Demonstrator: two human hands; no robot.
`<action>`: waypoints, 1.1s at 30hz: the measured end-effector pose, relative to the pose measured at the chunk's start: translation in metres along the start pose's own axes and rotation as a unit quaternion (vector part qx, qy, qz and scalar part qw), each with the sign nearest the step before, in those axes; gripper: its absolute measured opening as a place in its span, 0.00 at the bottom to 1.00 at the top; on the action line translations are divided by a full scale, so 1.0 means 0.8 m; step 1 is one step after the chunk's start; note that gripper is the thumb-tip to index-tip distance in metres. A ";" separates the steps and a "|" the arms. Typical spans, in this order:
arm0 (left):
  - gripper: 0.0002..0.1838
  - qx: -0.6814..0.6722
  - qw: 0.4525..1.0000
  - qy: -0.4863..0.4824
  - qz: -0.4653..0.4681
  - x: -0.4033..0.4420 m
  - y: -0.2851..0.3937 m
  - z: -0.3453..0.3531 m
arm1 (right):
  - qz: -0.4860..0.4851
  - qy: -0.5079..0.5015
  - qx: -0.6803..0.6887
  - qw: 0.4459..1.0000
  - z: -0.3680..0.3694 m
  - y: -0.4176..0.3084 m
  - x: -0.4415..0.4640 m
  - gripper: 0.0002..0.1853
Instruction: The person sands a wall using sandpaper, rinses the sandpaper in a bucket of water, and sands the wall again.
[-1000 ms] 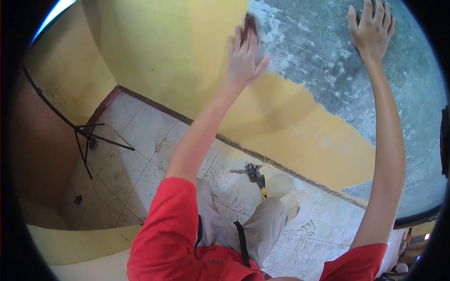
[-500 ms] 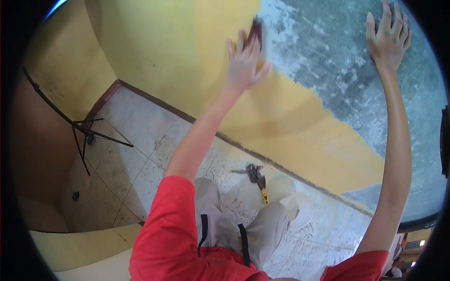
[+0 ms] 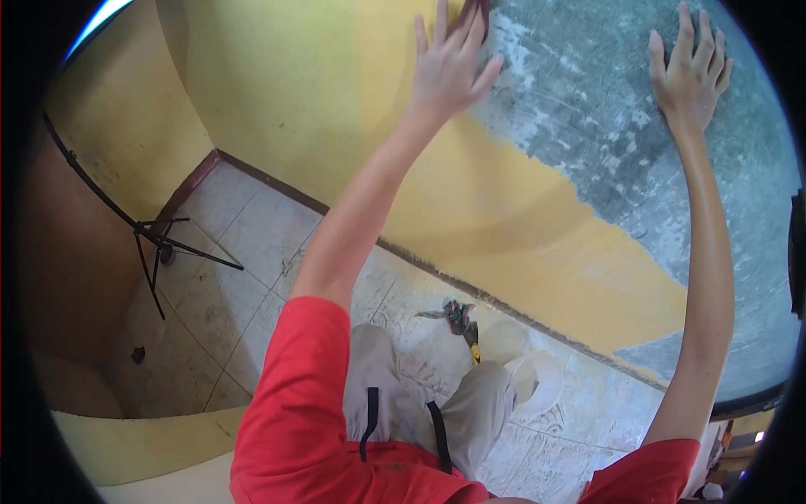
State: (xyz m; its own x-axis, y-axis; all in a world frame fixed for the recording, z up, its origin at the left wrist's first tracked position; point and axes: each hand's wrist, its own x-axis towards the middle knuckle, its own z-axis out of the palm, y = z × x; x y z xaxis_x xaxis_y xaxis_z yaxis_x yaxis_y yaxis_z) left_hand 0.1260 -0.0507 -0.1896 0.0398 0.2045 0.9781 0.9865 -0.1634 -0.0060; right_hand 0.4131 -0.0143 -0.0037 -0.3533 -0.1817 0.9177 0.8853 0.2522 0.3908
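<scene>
My left hand (image 3: 451, 74) presses a dark reddish-brown sheet of sandpaper (image 3: 481, 23) against the wall, at the border between yellow paint (image 3: 512, 193) and a grey, scraped patch (image 3: 579, 92). Its fingers are stretched over the sheet, which is partly hidden beneath them. Farther right, my right hand (image 3: 690, 84) lies open on the grey surface with its fingers spread, holding nothing. White streaks mark the grey area between the two hands.
On the tiled floor (image 3: 252, 252) by my knees lie a yellow-handled tool (image 3: 475, 346), a dark crumpled bundle (image 3: 457, 317) and a whitish round container (image 3: 546, 378). A black tripod-like stand (image 3: 155, 239) is at left. A dark skirting strip (image 3: 420, 262) edges the wall.
My left hand has moved upward along the paint border with the sandpaper. My right hand stays spread on the grey wall, nearly in the same place.
</scene>
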 end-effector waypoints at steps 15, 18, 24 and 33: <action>0.45 -0.015 0.994 -0.106 -0.028 -0.107 0.067 0.004 | 0.002 -0.026 -0.057 0.998 0.006 0.008 0.002 0.37; 0.46 0.010 0.994 -0.106 -0.022 -0.068 0.051 0.015 | 0.016 -0.026 -0.038 0.999 -0.003 -0.002 0.000 0.38; 0.41 -0.062 0.986 -0.127 -0.084 -0.164 0.083 0.006 | 0.007 0.009 -0.029 1.000 0.005 0.003 -0.004 0.36; 0.38 -0.236 0.876 -0.307 -0.288 -0.415 0.127 -0.128 | 0.001 0.025 -0.027 0.999 0.016 0.016 -0.005 0.36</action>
State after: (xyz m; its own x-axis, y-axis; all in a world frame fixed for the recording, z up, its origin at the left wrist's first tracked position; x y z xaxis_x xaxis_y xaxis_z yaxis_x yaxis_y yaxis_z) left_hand 0.1967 -0.2339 -0.4937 -0.2225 0.8412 0.4929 0.7016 -0.2128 0.6800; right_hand 0.4223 0.0019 -0.0017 -0.3364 -0.2285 0.9136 0.9020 0.2006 0.3823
